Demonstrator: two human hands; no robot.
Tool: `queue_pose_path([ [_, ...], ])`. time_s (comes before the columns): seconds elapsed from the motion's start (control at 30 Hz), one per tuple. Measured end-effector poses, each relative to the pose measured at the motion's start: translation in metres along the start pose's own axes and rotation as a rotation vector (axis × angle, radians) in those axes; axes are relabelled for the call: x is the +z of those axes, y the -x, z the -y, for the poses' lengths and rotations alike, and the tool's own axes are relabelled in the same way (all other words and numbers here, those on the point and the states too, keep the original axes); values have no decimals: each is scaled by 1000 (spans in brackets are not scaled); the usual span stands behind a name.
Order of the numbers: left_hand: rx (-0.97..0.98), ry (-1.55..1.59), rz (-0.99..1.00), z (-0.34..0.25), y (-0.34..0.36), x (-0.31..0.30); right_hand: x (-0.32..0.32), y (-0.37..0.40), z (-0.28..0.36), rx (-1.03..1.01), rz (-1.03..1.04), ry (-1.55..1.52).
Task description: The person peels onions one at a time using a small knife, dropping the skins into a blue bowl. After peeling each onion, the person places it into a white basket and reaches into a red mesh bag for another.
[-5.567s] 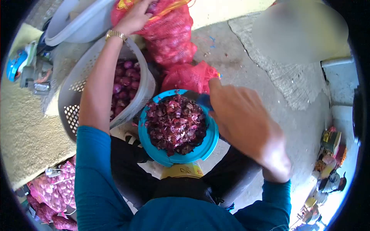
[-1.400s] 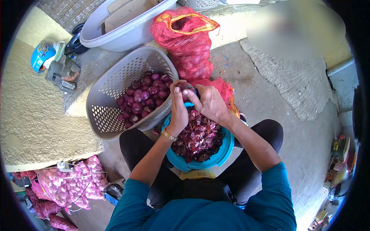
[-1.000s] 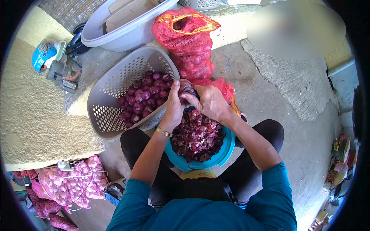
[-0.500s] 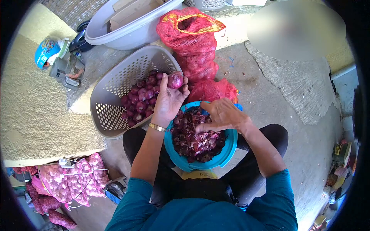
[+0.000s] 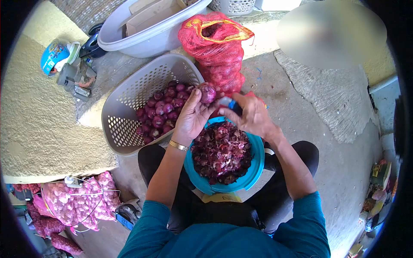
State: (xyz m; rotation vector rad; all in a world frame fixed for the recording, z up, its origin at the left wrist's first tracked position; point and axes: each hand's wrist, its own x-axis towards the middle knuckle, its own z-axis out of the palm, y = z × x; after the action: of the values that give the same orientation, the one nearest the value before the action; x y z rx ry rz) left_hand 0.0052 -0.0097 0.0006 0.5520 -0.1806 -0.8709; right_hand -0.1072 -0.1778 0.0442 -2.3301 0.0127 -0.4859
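A purple onion is held in the fingers of my left hand, above the right edge of a grey perforated basket. Smaller purple onions lie inside the basket. Just right of the held onion, my right hand is closed on a small tool that looks blue-handled and is blurred. Under both hands stands a turquoise tub full of dark red onion skins.
Behind the tub stands a red mesh sack of onions. A large grey tub is at the top. Pink mesh sacks lie lower left. A blue helmet-like object sits on the left ledge.
My left hand and its onion have shifted slightly right. My right hand has risen from over the skins towards the onion, and the small blue tool now shows in it.
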Motion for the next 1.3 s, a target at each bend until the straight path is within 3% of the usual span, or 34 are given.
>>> queue_pose_path([
  [0.23, 26, 3, 16, 18, -1, 0, 8, -9, 4, 247, -123, -286],
  [0.33, 50, 55, 33, 24, -3, -5, 23, -10, -4, 123, -256, -373],
  [0.57, 48, -5, 110, 12, 0, 4, 28, -9, -8, 215, -243, -732],
  [0.63, 26, 5, 128, 9, 1, 7, 23, -10, -6, 274, -149, -797],
  [0.97, 8, -84, 180, 4, 2, 5, 19, -11, -10, 289, -102, -711],
  [1.17, 17, -222, 143, 3, 4, 11, 9, -9, -4, 319, -4, -386],
  [1.3, 50, -194, 52, 8, -3, -1, 13, -7, -6, 188, 30, -371],
])
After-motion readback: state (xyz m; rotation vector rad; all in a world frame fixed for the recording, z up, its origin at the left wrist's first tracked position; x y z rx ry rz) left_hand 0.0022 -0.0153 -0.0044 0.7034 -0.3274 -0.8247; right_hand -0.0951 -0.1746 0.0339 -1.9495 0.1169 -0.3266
